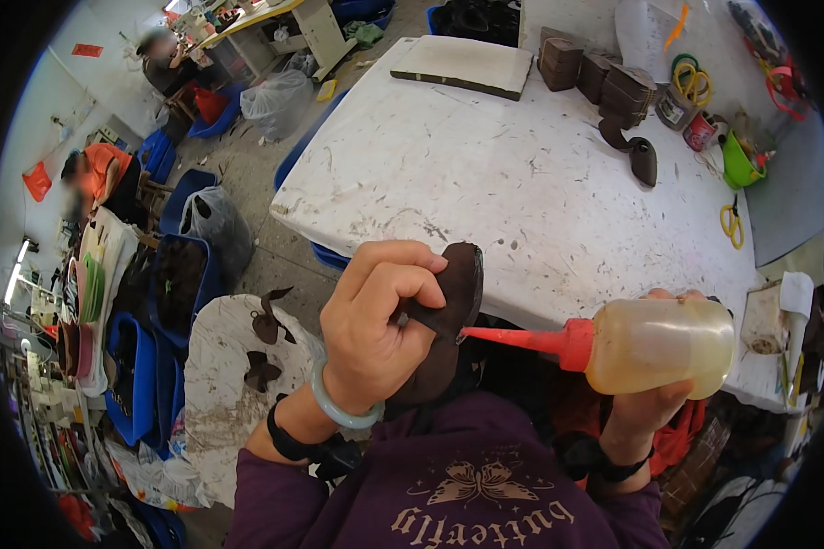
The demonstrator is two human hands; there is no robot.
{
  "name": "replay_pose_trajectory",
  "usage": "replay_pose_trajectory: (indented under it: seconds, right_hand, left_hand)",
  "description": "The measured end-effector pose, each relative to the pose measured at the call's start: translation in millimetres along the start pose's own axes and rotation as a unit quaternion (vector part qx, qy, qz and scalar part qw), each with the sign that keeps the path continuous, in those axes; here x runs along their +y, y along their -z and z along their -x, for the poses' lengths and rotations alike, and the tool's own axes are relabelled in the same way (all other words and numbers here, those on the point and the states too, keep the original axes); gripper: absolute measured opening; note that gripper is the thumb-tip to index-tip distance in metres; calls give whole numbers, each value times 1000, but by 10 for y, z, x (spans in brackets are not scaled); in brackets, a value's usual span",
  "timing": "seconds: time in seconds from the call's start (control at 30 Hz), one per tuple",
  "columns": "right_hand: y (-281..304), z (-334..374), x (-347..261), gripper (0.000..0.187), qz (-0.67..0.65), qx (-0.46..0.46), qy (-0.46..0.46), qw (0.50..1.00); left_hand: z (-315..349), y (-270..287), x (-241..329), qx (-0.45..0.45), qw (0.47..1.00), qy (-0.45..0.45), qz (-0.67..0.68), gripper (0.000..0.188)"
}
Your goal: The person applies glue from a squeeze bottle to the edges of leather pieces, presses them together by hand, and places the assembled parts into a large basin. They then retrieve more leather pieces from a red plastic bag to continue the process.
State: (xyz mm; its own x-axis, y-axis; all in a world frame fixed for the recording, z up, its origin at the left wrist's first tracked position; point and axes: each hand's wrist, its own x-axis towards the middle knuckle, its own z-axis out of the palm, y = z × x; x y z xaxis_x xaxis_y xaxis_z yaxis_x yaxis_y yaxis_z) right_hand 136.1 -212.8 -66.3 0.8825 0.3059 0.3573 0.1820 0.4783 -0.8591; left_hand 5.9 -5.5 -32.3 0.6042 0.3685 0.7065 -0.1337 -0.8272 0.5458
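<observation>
In front of my chest, my left hand (380, 316) pinches a dark brown shoe upper piece (462, 284) between thumb and curled fingers. The piece stands on its side, with its dark edge facing right. Wrapped around a clear squeeze bottle (664, 348) of yellowish liquid is my right hand (645, 407); most of its fingers are behind the bottle. The bottle lies tilted on its side. Its long red nozzle (531, 339) points left, and the tip reaches the brown piece's edge just right of my left fingers. Whether liquid is coming out cannot be made out.
A white worktable (412, 174) lies ahead, with a thick board (462, 66), brown stacks (618, 87), a loose brown piece (644, 163), yellow-handled scissors (731, 224) and a green bowl (740, 162). At left stand a covered stool (224, 403) with brown scraps and blue bins (130, 416). Two people sit farther off.
</observation>
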Motion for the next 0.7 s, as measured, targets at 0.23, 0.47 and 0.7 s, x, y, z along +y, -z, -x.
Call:
replay_pose_trajectory:
  seconds: [0.23, 0.47, 0.7]
  right_hand:
    - [69, -65, 18, 82, -44, 2, -18, 999]
    - [164, -46, 156, 84, -79, 47, -11, 996]
    - [268, -30, 280, 73, -68, 48, 7, 997]
  left_hand:
    - [0, -15, 29, -1, 1000, -5, 11, 24]
    - [21, -17, 80, -3, 1000, -1, 15, 24]
    - [48, -12, 48, -21, 999, 3, 28, 24]
